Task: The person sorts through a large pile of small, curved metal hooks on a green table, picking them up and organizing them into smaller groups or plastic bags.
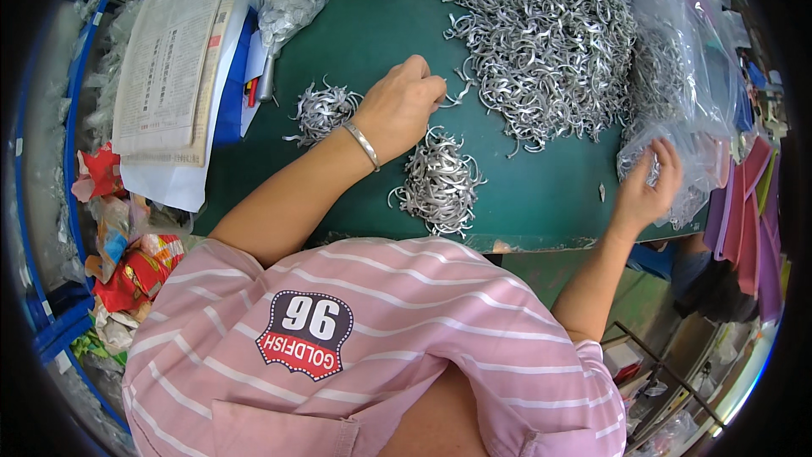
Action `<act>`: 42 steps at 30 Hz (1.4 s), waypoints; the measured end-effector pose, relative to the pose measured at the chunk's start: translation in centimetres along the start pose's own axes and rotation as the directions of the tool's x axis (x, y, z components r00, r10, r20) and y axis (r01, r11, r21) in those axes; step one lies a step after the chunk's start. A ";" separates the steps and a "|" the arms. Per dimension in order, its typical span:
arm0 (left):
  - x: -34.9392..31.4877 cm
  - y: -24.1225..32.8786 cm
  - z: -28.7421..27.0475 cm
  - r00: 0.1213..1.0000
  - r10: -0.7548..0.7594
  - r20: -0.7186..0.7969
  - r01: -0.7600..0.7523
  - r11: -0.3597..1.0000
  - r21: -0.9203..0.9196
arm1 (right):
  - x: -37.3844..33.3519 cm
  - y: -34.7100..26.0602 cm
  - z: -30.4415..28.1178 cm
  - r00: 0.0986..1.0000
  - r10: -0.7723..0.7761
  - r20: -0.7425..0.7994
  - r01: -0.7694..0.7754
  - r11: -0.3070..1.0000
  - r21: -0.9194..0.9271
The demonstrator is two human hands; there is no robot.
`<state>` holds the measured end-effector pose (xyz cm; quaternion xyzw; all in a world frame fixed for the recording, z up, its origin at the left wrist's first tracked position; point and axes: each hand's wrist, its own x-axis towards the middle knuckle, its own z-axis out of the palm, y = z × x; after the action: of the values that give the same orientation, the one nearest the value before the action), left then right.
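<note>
My left hand [404, 108], with a metal bangle at the wrist, is closed with its fingertips pinched at a small curved metal piece [457, 99] just left of the big heap. Below that hand lies a small pile of silvery curved metal pieces [441, 184]. Another small pile [325, 112] sits left of my wrist, partly hidden by it. The large heap of the same pieces [550, 51] spreads over the far right of the green tabletop [372, 25]. At the right edge, my right hand [650, 190] has its fingers curled on a clear plastic bag [677, 140] with metal pieces inside.
Newspaper sheets [173, 59] and a blue holder with pens [238, 85] stand at the left. More filled clear bags [292, 4] lie at the back. A blue rack [72, 118] is far left; purple and red strips [748, 203] hang at the right. One loose piece [601, 192] lies near the front edge.
</note>
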<state>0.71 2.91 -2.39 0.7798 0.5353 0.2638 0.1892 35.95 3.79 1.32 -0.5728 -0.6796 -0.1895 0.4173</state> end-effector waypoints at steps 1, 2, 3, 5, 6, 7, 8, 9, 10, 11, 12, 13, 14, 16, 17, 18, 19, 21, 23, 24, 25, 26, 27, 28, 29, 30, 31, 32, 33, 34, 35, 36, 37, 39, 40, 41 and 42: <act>0.2 -0.1 0.1 0.999 -0.019 0.033 0.018 0.999 0.030 | 0.2 -2.3 0.6 0.997 0.019 0.081 -0.028 0.993 0.118; 0.3 -0.3 0.2 1.000 -0.004 0.030 0.005 0.999 -0.037 | 0.0 -4.0 1.2 0.993 0.003 0.117 -0.029 0.975 0.222; 0.1 -0.4 0.1 1.000 0.004 0.024 -0.001 0.995 -0.101 | 0.0 -5.9 1.6 0.984 -0.045 0.174 -0.007 0.957 0.290; 0.2 0.0 -0.5 0.996 -0.031 0.085 0.051 0.969 -0.242 | -0.7 -8.4 2.3 0.938 -0.071 0.339 -0.118 0.855 0.505; 0.2 0.9 -1.4 0.985 -0.075 0.154 0.120 0.943 -0.310 | -1.0 -9.5 2.7 0.904 -0.093 0.417 -0.179 0.803 0.568; 0.1 1.6 -1.9 0.968 -0.114 0.225 0.193 0.909 -0.369 | -1.2 -10.8 3.1 0.884 -0.125 0.451 -0.205 0.763 0.613; -0.3 1.9 -2.1 0.962 -0.107 0.252 0.216 0.864 -0.455 | -1.1 -12.3 3.3 0.857 -0.197 0.477 -0.194 0.733 0.652; -0.4 2.2 -2.3 0.950 -0.102 0.295 0.246 0.827 -0.505 | -1.4 -13.1 3.8 0.865 -0.299 0.403 -0.090 0.698 0.711; -0.5 2.4 -2.5 0.936 -0.095 0.338 0.278 0.787 -0.551 | -1.8 -13.4 3.9 0.846 -0.293 0.446 -0.146 0.677 0.722; -0.6 2.5 -2.7 0.922 -0.087 0.377 0.312 0.742 -0.594 | -2.0 -13.6 4.0 0.823 -0.293 0.487 -0.200 0.652 0.731; -0.5 2.5 -2.9 0.897 -0.142 0.419 0.401 0.664 -0.632 | -2.0 -13.6 4.0 0.817 -0.285 0.502 -0.229 0.638 0.735; -0.6 2.5 -3.0 0.894 -0.156 0.419 0.417 0.630 -0.655 | -1.9 -13.6 4.1 0.810 -0.277 0.518 -0.258 0.625 0.737; -0.6 2.4 -3.0 0.892 -0.170 0.418 0.432 0.593 -0.680 | -1.8 -13.6 4.1 0.801 -0.271 0.534 -0.285 0.612 0.738; -0.6 2.5 -2.9 0.901 -0.207 0.380 0.430 0.532 -0.729 | -1.8 -13.6 3.8 0.819 -0.250 0.517 -0.284 0.606 0.743; -0.6 2.8 -2.8 0.911 -0.233 0.342 0.413 0.509 -0.755 | -1.8 -13.6 3.7 0.827 -0.240 0.509 -0.284 0.603 0.746; -0.6 3.0 -2.8 0.917 -0.259 0.303 0.395 0.487 -0.779 | -1.9 -13.5 3.7 0.842 -0.236 0.485 -0.261 0.607 0.750; -0.6 3.0 -2.8 0.909 -0.272 0.314 0.411 0.469 -0.782 | -2.0 -13.3 3.7 0.857 -0.233 0.460 -0.238 0.612 0.754; -0.5 3.0 -2.8 0.894 -0.297 0.336 0.440 0.435 -0.785 | -2.0 -13.2 3.5 0.872 -0.236 0.429 -0.205 0.619 0.758; -1.0 3.3 -2.0 0.929 -0.222 0.297 0.363 0.382 -0.850 | -2.1 -13.3 3.3 0.873 -0.248 0.419 -0.189 0.622 0.760; -1.2 3.4 -1.8 0.943 -0.187 0.275 0.325 0.353 -0.877 | -2.2 -13.5 3.2 0.878 -0.229 0.421 -0.203 0.618 0.759; -1.4 3.5 -1.8 0.939 -0.193 0.283 0.336 0.355 -0.872 | -2.4 -13.7 3.1 0.882 -0.210 0.421 -0.217 0.614 0.759; -1.5 3.5 -1.9 0.936 -0.199 0.292 0.346 0.355 -0.868 | -2.5 -14.0 3.1 0.885 -0.192 0.424 -0.230 0.611 0.757; -1.6 3.5 -1.9 0.932 -0.206 0.300 0.356 0.355 -0.864 | -2.8 -14.3 3.0 0.874 -0.116 0.471 -0.333 0.563 0.757; -1.7 3.5 -2.1 0.929 -0.211 0.304 0.362 0.345 -0.866 | -3.1 -14.7 2.9 0.853 -0.043 0.520 -0.431 0.504 0.749; -1.7 3.6 -2.2 0.928 -0.214 0.305 0.365 0.354 -0.861 | -3.3 -14.9 2.8 0.822 0.029 0.568 -0.522 0.435 0.734; -1.8 3.7 -2.3 0.927 -0.217 0.306 0.367 0.362 -0.857 | -3.4 -15.0 2.7 0.824 0.032 0.566 -0.522 0.434 0.734; -1.9 3.8 -2.4 0.926 -0.221 0.306 0.370 0.371 -0.852 | -3.5 -15.0 2.7 0.825 0.036 0.564 -0.522 0.433 0.735; -2.0 3.8 -2.5 0.933 -0.213 0.288 0.352 0.390 -0.851 | -3.5 -15.1 2.6 0.825 0.038 0.563 -0.522 0.432 0.736; -2.1 3.7 -2.6 0.940 -0.206 0.271 0.334 0.410 -0.849 | -3.3 -14.9 2.6 0.852 -0.067 0.520 -0.427 0.487 0.762; -2.2 3.6 -2.8 0.947 -0.198 0.253 0.316 0.429 -0.847 | -3.0 -14.4 2.6 0.863 -0.174 0.475 -0.325 0.530 0.784; -1.9 3.2 -3.1 0.958 -0.233 0.167 0.266 0.503 -0.822 | -2.6 -14.2 2.6 0.860 -0.278 0.427 -0.215 0.562 0.799; -1.4 2.4 -3.5 0.962 -0.260 0.078 0.219 0.575 -0.788 | -2.7 -14.3 2.3 0.839 -0.282 0.465 -0.255 0.553 0.794; -0.7 1.8 -3.8 0.960 -0.278 -0.014 0.176 0.644 -0.744 | -2.8 -14.2 2.2 0.820 -0.323 0.473 -0.247 0.545 0.801; 0.7 0.8 -3.9 0.933 -0.296 -0.203 0.151 0.837 -0.525 | -2.8 -14.1 2.2 0.774 -0.413 0.480 -0.228 0.526 0.819; 1.1 0.7 -3.9 0.957 -0.213 -0.195 0.124 0.912 -0.390 | -3.0 -14.1 2.1 0.751 -0.452 0.481 -0.208 0.529 0.823; 1.5 0.8 -4.0 0.975 -0.133 -0.179 0.087 0.966 -0.244 | -3.0 -14.3 1.9 0.740 -0.446 0.504 -0.229 0.537 0.812; 1.8 0.6 -3.4 0.988 -0.051 -0.149 0.023 0.983 -0.184 | -3.1 -14.5 1.7 0.727 -0.439 0.528 -0.251 0.546 0.800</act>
<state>-0.45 4.42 0.97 0.7268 0.5364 0.3667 0.2227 21.79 -0.77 1.12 -0.2900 -0.8190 0.3542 0.3459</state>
